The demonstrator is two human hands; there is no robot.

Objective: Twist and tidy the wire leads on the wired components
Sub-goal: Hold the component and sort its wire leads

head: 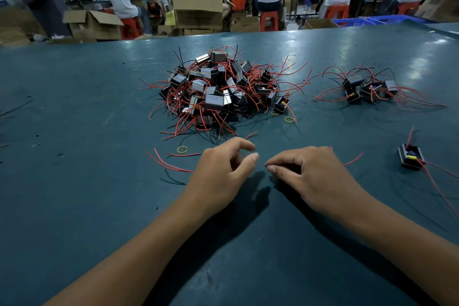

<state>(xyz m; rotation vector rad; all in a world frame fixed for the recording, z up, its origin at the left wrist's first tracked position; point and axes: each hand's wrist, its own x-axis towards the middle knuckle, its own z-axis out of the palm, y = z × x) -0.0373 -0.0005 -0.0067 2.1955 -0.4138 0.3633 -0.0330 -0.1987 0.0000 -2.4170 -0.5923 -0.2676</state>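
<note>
A big pile of wired components [218, 89] sits at the frame's centre, a smaller cluster [367, 89] at right. Just below, left hand [223, 169] and right hand [305, 171] curl, thumbs meeting forefingers; whether they pinch the red leads [171, 166] beside them I cannot tell. Best pinch 2 leads close and roll evenly.

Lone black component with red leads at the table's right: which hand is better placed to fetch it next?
Probably the right hand. It lies nearer the lone black component with red leads, with bare green table between them; the left hand would have to cross over the right.
</note>
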